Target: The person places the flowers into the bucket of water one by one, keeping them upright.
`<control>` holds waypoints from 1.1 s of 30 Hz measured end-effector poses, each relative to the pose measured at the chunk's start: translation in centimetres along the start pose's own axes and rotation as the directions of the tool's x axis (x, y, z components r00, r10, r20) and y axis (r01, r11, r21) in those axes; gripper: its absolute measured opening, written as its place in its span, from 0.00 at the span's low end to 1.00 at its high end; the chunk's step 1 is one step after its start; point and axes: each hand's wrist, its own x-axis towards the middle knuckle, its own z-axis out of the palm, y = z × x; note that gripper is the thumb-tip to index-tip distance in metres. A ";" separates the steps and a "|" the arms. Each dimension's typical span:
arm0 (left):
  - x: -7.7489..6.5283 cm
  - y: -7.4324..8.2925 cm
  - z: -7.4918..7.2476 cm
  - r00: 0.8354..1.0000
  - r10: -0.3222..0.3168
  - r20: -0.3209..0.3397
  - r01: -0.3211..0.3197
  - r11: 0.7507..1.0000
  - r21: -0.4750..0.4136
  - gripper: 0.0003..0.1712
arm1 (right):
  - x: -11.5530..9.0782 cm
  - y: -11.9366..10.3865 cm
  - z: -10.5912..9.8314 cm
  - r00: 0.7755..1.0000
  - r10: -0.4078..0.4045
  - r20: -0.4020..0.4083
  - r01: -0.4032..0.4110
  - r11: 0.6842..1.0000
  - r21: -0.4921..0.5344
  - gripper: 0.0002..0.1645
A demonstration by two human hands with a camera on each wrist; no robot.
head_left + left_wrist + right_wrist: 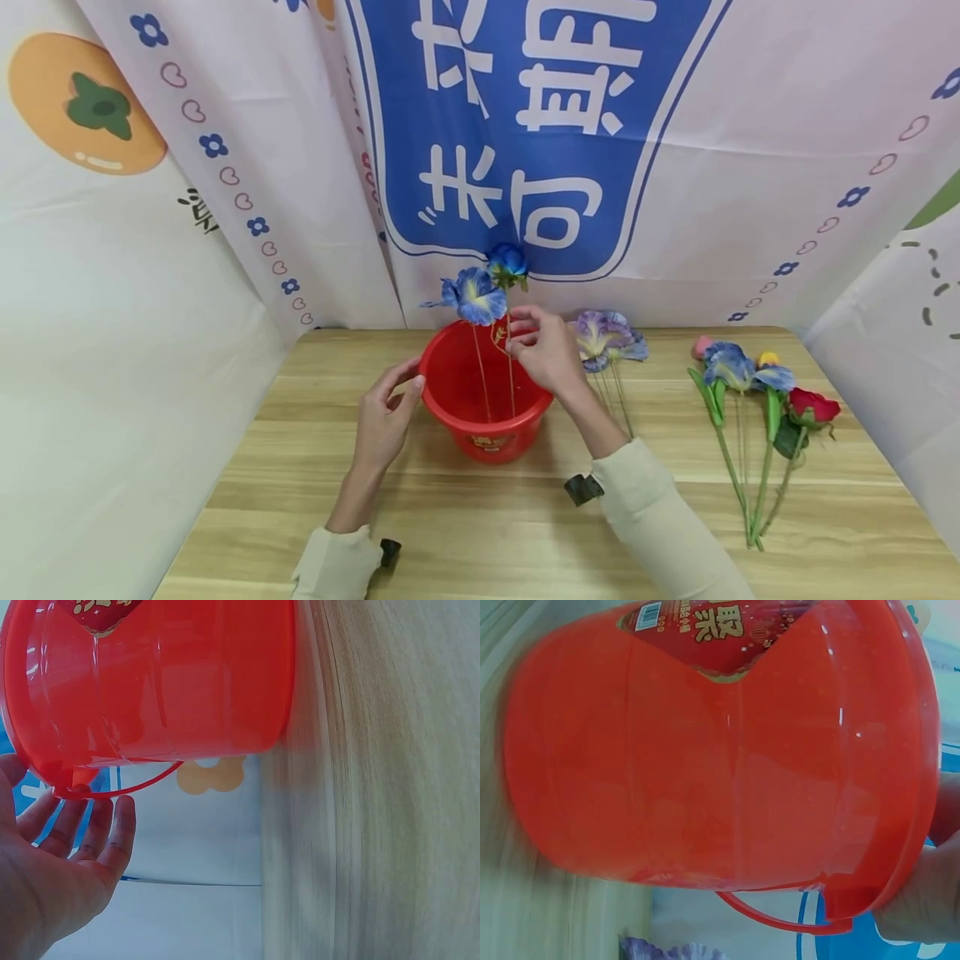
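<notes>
The red bucket (457,375) stands upright on the wood-grain bench (450,533), near the far edge and left of the mid-length. A printed label (720,634) is fixed to its outer wall. Its handle (142,785) hangs down against the side.

Two stems stand in the bucket, lower ends inside, heads above the rim: a dark blue flower (507,262) and a pale blue flower (480,297) with a yellow centre, the latter to the left.

Left hand (384,417): at the left side of the bucket rim, fingers relaxed and spread, touching the bucket without clenching. Right hand (550,350): over the right side of the rim, thumb and fingers pinching the stem of the dark blue flower. Both sleeves are pale; a black device (582,489) shows beneath the right cuff, another (390,552) at the left.

Just right of the bucket, towards the far edge, lie purple and blue flowers (603,333), stems pointing to the near edge. Towards the right edge lies a further group: a pink bloom (702,347), a blue flower (729,367), a yellow bloom (768,359) and a red rose (813,407), their stems converging towards the near edge.
</notes>
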 end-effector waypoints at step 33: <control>0.0 -0.1 0.2 1.000 0.000 -0.001 0.000 1.000 0.001 0.21 | -3.8 4.6 -6.9 0.985 0.101 -0.142 -0.057 0.956 0.288 0.25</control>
